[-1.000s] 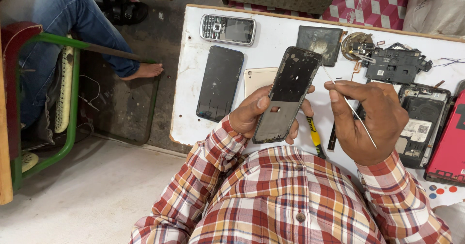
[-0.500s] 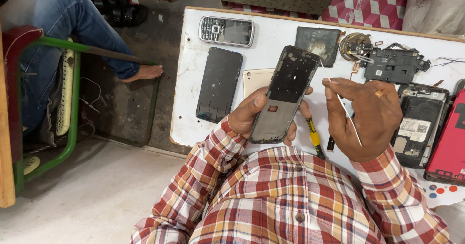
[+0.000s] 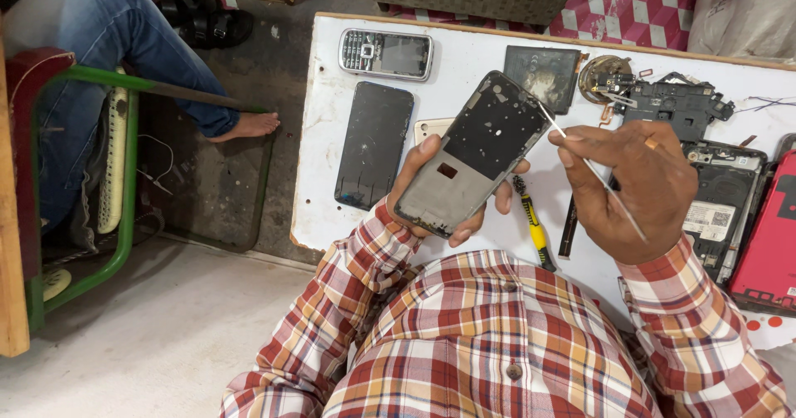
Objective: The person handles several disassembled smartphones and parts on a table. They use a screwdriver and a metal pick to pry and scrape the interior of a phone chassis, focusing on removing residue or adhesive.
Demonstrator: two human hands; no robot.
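The left hand (image 3: pixel 431 182) is gripping a grey phone frame (image 3: pixel 473 154), its grip closed around the lower half and tilting the frame above the white table (image 3: pixel 332 136). Just left of that grip, a dark screen panel (image 3: pixel 375 144) is lying flat, with a keypad phone (image 3: pixel 385 54) beyond it. The right hand (image 3: pixel 634 187) is pinching a thin metal tool (image 3: pixel 593 167), whose tip is touching the frame's upper right edge. Below the two grips, a yellow screwdriver (image 3: pixel 533 226) is resting.
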